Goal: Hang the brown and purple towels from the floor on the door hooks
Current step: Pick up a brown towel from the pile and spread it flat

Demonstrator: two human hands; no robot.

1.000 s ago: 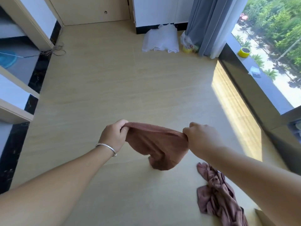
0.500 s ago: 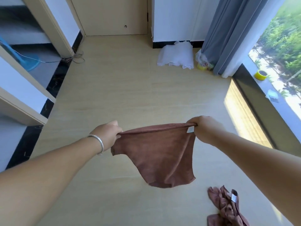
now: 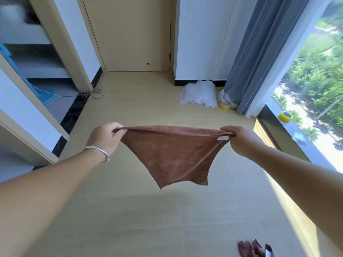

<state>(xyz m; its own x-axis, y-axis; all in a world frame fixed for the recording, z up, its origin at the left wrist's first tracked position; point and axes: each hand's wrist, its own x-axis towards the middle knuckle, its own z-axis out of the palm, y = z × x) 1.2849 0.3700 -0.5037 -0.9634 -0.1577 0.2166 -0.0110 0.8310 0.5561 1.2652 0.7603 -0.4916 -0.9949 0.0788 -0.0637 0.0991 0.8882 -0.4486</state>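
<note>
The soft brown square towel (image 3: 172, 154) was held up in the air, well above the pale tiled floor (image 3: 130, 219). Its top edge was pulled flat and straight between the two hands, so its long line ran from side to side. The rest hung down from that edge to a loose point.

The left hand (image 3: 105, 138) was closed on the left corner, and a thin silver bangle (image 3: 98, 153) was worn on that wrist. The right hand (image 3: 241, 140) was closed on the right corner, just beside a small white tag (image 3: 222, 138). Both arms were stretched out forward, about level with each other.

The plain beige door (image 3: 130, 34) stood straight ahead, well apart from the towel. No hooks could be seen on the part that showed. The crumpled purple towel (image 3: 254, 250) was left on the floor near the lower right edge, below the right arm. It would likely be picked up later.
</note>
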